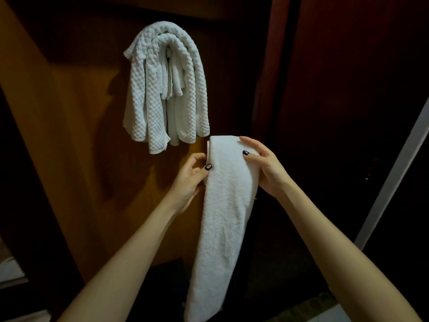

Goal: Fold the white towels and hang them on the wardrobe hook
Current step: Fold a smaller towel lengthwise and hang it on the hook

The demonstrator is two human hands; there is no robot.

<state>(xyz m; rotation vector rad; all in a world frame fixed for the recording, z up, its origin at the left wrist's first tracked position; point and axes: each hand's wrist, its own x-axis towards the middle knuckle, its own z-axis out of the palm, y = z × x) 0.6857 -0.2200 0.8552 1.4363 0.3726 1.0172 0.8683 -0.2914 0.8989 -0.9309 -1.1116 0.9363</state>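
Both forearms are raised forward; the towel (222, 217) is pinched by the left hand (189, 176) and right hand (267, 169).

We note the left hand (189, 180) and right hand (264, 169) both gripping the folded white towel (222, 217) near its top fold. Each thumb lies on the front face, and the fingers curl round the edges. The towel hangs as a long narrow strip down to the bottom of the frame.

Up and to the left, waffle-weave towels (162, 89) hang nested in an arch against the brown wardrobe panel (76, 140). What carries them is hidden under the cloth. Their lower right corner is just above the held towel's top left corner.

We log a dark reddish door (348, 89) at right and a pale slanted strip (394, 173) at the far right.
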